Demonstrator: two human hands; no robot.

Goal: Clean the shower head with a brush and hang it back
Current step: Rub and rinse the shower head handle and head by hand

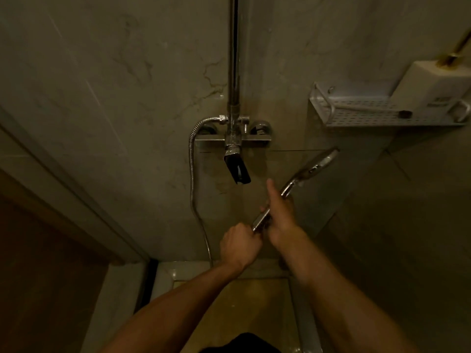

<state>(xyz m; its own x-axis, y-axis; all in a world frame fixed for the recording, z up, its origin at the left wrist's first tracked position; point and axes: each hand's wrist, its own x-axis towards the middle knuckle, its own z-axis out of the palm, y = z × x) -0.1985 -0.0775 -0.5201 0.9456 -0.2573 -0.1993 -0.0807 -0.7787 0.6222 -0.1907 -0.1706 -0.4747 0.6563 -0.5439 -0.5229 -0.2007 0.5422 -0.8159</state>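
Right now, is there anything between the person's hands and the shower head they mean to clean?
Nothing visible. The right hand grips the shower head by its handle, and the left hand closes around the handle's lower end. No brush is in sight.

One head cam – looks fwd & down at shower wall [127,98], close – arm's reach

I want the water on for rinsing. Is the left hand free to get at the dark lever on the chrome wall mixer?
Probably not yet: the left hand is clenched at the bottom end of the chrome shower head's handle. The path up to the dark lever looks open, so it would need to let go first.
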